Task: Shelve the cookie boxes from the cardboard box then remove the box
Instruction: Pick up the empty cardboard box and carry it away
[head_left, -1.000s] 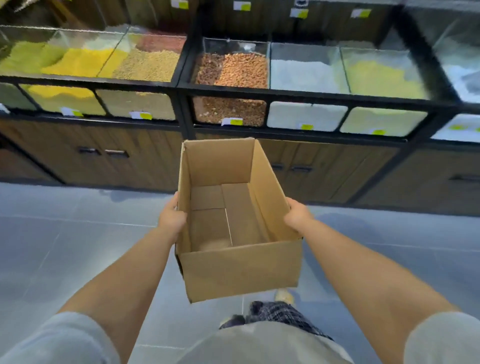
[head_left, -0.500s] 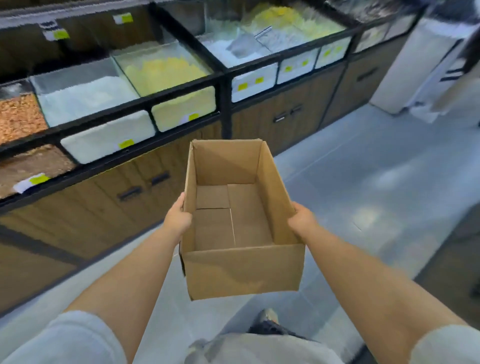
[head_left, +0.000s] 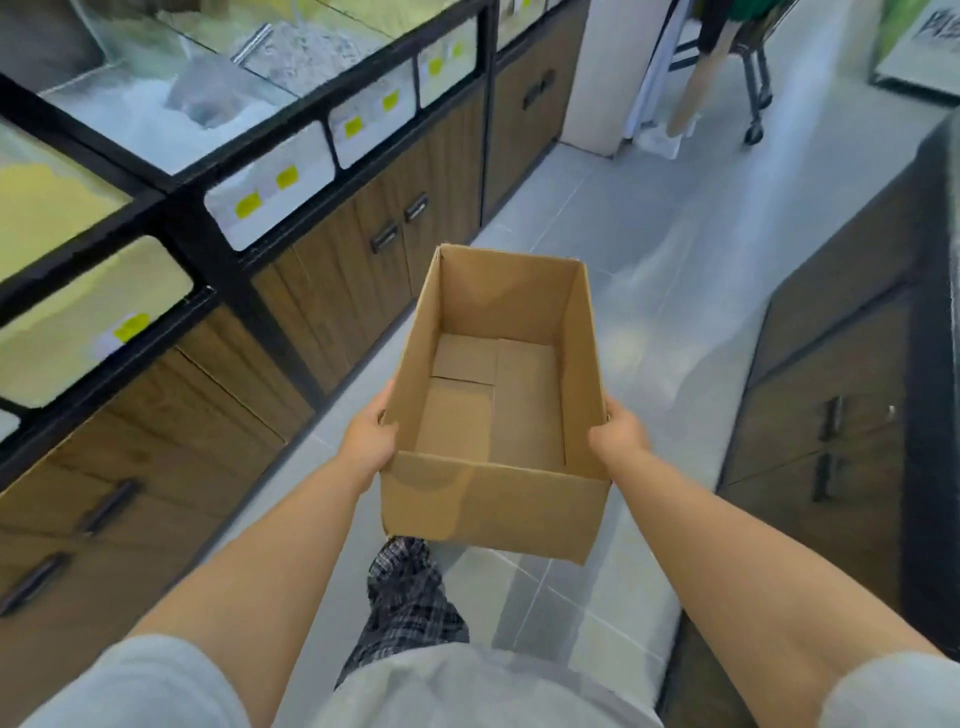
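An open brown cardboard box (head_left: 493, 499) hangs in front of me at waist height, top open, with only its folded bottom flaps showing inside. My left hand (head_left: 370, 441) grips its left wall near the front corner. On the opposite wall, my right hand (head_left: 618, 436) holds the box. No cookie boxes are in view.
Bulk-food bins (head_left: 156, 114) over wooden cabinet doors (head_left: 363, 270) run along the left. A dark wooden cabinet (head_left: 831, 415) stands on the right. Grey tiled floor (head_left: 675, 291) stretches ahead between them. Far ahead are a white pillar (head_left: 597, 78), a person's leg (head_left: 696, 88) and a wheeled cart (head_left: 753, 104).
The view has swung right: the bins that faced me now run along my left and the aisle lies ahead. The box stays held in both hands.
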